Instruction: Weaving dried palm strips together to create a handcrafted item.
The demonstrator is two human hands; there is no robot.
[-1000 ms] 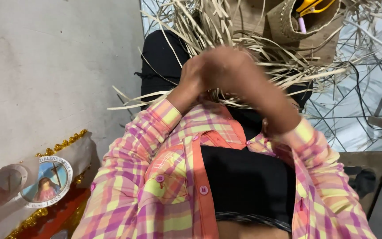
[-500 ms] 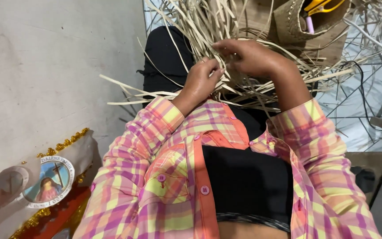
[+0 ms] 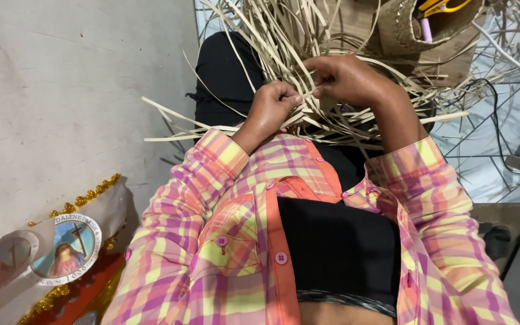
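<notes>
On the lap, straw strips (image 3: 332,114) pinched between left hand (image 3: 270,110) and right hand (image 3: 347,78).

Home weaving spot: straw strips (image 3: 284,36), woven basket (image 3: 416,30)

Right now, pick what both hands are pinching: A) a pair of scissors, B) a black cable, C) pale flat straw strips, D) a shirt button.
C: the left hand and the right hand meet with fingertips closed on the pale straw strips fanning over the lap.
</notes>
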